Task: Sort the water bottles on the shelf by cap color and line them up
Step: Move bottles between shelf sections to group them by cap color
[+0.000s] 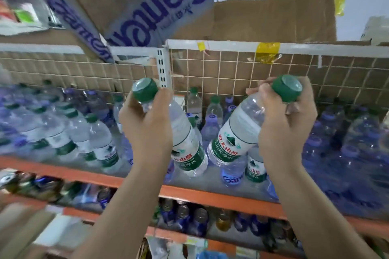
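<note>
Hands grip one green-capped bottle each: left hand (147, 130) holds left bottle (185, 139), right hand (288, 124) holds right bottle (237, 134). Purple-capped bottles (336, 143) crowd the shelf (210, 193) below, green-capped rows (80, 132) at left.

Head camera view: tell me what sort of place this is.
Probably a shop stockroom or small store. An orange-edged shelf carries dozens of water bottles, cans fill the tier below, and flattened cardboard cartons are stacked behind a wire grid.
</note>
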Motion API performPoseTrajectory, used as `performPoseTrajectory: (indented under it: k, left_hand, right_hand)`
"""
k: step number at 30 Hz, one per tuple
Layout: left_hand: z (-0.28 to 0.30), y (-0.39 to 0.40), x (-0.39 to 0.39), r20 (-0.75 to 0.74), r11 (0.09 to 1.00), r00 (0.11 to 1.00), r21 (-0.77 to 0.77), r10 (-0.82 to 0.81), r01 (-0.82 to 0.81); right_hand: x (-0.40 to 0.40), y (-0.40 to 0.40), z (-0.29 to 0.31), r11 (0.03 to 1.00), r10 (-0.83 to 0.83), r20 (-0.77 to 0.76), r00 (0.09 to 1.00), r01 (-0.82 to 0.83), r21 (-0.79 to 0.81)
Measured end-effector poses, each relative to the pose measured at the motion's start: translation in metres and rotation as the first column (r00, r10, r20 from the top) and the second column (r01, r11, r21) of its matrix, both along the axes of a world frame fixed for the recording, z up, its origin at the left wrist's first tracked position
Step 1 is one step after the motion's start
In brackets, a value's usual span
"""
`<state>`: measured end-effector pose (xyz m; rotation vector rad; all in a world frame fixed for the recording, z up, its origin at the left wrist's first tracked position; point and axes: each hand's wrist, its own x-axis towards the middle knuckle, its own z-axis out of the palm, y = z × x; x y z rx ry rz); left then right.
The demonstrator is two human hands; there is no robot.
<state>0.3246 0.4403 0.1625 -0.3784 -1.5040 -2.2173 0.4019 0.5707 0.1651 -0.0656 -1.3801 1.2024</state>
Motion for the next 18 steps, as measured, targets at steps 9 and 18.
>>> performPoseTrajectory:
  k: [9,18]
  left_hand:
    - [-0.044,-0.123,-0.079,0.172,0.991,0.984,-0.128,0.053,-0.031]
    - [-0.049,-0.253,-0.166,0.131,0.961,0.984,-0.264,0.123,-0.085]
  right_hand:
    - [-0.093,-0.116,-0.047,0.99,0.134,0.185,0.974,-0.121,-0.079]
    - [-0.178,-0.221,-0.039,0.975,0.147,0.103,0.984,-0.126,-0.181]
